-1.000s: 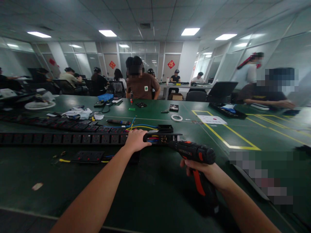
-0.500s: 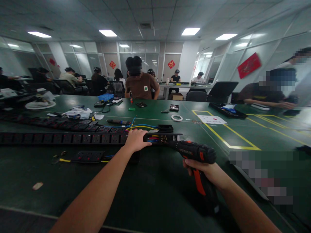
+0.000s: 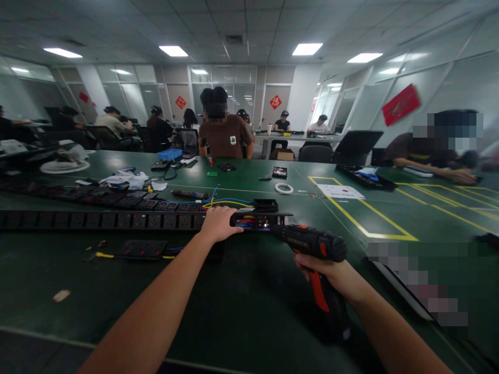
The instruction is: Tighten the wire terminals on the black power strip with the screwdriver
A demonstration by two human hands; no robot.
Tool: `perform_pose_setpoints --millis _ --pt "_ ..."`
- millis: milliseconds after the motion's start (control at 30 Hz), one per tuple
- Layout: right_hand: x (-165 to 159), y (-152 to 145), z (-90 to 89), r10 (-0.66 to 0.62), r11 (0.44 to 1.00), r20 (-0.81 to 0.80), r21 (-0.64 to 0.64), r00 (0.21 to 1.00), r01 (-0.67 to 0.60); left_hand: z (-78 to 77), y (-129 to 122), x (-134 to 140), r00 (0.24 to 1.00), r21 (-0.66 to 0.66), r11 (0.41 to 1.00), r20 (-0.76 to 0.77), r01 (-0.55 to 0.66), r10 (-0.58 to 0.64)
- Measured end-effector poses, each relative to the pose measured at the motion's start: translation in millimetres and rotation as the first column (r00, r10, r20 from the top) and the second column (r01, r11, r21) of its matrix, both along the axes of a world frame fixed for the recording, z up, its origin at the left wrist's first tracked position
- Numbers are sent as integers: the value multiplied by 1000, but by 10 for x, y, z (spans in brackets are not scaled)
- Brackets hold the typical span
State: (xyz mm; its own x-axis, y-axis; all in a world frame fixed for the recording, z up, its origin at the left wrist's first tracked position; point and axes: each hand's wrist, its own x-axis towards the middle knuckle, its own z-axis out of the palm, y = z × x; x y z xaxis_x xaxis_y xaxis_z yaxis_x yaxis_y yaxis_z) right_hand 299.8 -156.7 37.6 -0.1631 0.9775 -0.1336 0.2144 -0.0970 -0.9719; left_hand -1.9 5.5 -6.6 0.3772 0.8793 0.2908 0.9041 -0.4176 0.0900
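A long black power strip (image 3: 156, 221) with a row of sockets lies across the table. Its right end is open, showing coloured wires (image 3: 246, 222) inside. My left hand (image 3: 220, 224) grips the strip just left of that opening, fingers over its top edge. In my right hand (image 3: 317, 264) is a black and orange cordless drill (image 3: 312, 241), held by its handle. The drill's nose points left into the strip's open end, where a small light glows. Whether the bit touches a screw is hidden.
Nearer me lies a short socket block (image 3: 144, 249) with yellow wire. Behind the strip are more socket strips (image 3: 128, 200), a screwdriver-like tool (image 3: 190, 195) and a white tape roll (image 3: 284, 188). A white sheet (image 3: 340, 191) lies by yellow floor-style tape. A person (image 3: 226, 130) stands opposite.
A light now shows at the drill's nose inside the strip's end. My hands stay nearly still. At the far right, a standing person has gone from view.
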Motion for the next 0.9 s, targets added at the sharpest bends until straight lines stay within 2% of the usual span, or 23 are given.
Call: perform_pose_setpoints --millis 367,900 --pt "-22 -5 5 5 1000 6 26 1000 -5 18 -17 14 1000 -3 1000 -14 -4 4" --pt "-14 -11 -1 2 1000 12 -10 1000 -2 16 -19 8 1000 -2 1000 5 2 -2"
